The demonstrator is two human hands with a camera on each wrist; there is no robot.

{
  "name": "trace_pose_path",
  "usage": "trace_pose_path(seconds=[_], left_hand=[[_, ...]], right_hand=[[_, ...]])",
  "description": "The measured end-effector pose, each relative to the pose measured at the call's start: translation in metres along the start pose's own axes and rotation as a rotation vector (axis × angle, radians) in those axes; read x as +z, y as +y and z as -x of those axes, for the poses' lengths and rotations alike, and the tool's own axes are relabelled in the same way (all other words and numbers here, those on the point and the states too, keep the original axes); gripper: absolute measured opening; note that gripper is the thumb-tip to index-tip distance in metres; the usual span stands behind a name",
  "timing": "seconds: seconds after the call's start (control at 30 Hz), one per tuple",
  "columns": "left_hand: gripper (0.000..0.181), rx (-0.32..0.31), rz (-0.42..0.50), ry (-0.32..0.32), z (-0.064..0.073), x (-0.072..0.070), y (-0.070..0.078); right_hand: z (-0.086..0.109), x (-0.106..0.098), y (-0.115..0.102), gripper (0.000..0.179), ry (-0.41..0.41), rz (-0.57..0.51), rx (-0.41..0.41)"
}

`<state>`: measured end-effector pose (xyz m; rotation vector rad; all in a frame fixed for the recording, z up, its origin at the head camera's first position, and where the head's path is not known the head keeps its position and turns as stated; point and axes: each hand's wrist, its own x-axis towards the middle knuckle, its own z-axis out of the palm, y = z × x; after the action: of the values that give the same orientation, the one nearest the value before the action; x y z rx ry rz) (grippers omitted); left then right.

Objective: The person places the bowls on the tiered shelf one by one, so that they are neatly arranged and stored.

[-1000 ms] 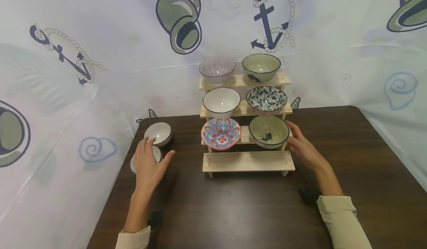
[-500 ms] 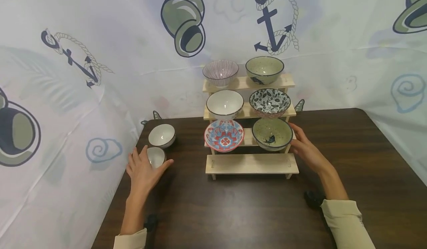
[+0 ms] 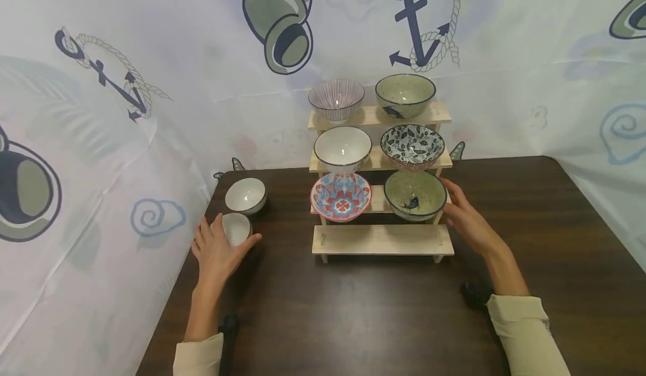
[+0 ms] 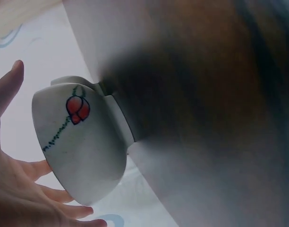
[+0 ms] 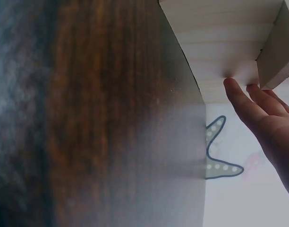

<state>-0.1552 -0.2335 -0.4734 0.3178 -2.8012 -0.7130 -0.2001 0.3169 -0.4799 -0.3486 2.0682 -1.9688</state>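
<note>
My left hand spreads around a small white bowl on the table's left side. In the left wrist view, that bowl shows a red bud on its side; fingers lie along its far side and the thumb stands clear of it. Behind it sits a second white bowl. My right hand is at the right end of a tiered wooden stand, beside a green bowl. In the right wrist view, its outstretched fingers reach the stand's wood; some fingertips are hidden.
Also on the stand are a red-blue patterned bowl, a white bowl, a black-leaf bowl, a striped bowl and another green bowl. Printed cloth hangs behind the dark table.
My left hand has moved back and down from above the two white bowls to around the nearer one. My right hand stays at the stand. The head view has shifted slightly.
</note>
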Motion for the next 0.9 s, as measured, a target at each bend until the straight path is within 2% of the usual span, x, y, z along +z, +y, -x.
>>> trace_pose_path(seconds=[0.1, 0.3, 0.5, 0.9], left_hand=[[0.116, -0.011, 0.000, -0.005, -0.004, 0.000, 0.000], [0.120, -0.054, -0.014, -0.059, -0.009, -0.001, -0.001], [0.116, -0.069, -0.005, -0.093, -0.015, -0.001, -0.003], [0.107, -0.067, 0.036, -0.093, -0.009, 0.000, -0.009]], right_hand=[[0.001, -0.002, -0.001, 0.065, 0.008, 0.004, -0.005], [0.002, -0.003, -0.003, 0.063, 0.018, 0.010, -0.012], [0.000, -0.003, -0.005, 0.064, 0.022, 0.008, -0.013], [0.000, 0.000, -0.001, 0.066, 0.022, -0.012, 0.007]])
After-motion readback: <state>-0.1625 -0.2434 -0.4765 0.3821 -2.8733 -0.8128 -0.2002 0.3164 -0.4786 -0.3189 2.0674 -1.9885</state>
